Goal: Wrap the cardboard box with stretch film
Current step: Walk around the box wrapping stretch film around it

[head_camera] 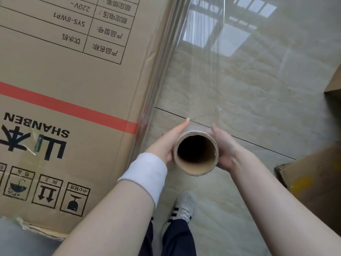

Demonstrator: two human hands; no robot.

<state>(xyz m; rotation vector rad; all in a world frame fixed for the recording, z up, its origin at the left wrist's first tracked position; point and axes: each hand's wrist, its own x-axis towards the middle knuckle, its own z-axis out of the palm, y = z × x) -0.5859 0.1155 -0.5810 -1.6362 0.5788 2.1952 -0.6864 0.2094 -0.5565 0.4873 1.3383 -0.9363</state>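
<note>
A tall cardboard box (64, 89) with a red stripe and black print fills the left of the view. I look straight down the hollow cardboard core of the stretch film roll (196, 166), held upright beside the box's edge. My left hand (170, 143) grips the roll on its left side, and a white wristband sits on that wrist. My right hand (226, 146) grips the roll's right side. A clear sheet of film (199, 58) stretches from the roll up to the box's right edge, where layers lie over the cardboard.
Glossy beige floor tiles (267, 89) reflect a window at the top right. Other cardboard boxes (317, 178) stand at the right edge. My sneaker (184, 206) and dark trouser leg are below the roll.
</note>
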